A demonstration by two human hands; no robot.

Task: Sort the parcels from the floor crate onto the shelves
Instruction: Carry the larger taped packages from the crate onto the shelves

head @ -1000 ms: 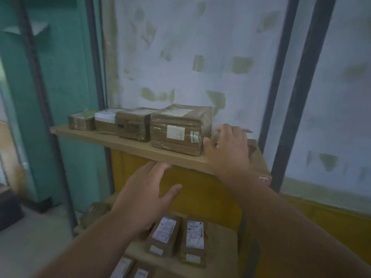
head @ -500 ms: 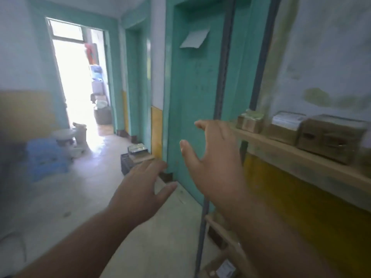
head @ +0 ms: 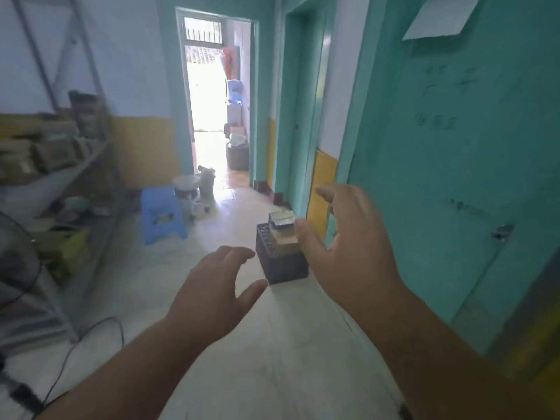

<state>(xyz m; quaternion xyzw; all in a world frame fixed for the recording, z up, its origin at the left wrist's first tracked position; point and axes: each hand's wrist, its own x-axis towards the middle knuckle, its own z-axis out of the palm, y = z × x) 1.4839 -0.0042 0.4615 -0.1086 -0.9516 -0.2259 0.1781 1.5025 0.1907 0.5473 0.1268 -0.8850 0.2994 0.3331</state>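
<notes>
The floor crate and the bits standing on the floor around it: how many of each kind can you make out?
Dark crate: 1
Parcels showing in the crate: 2, a shiny wrapped one over a brown box
Blue plastic stool: 1
White bucket: 1
Total: 5
Anything deeper in the crate is hidden.

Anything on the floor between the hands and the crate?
Nothing visible. Both the left hand and right hand are empty and open, and the pale floor up to the dark crate is bare. The blue stool stands off to the left, out of the path.
</notes>
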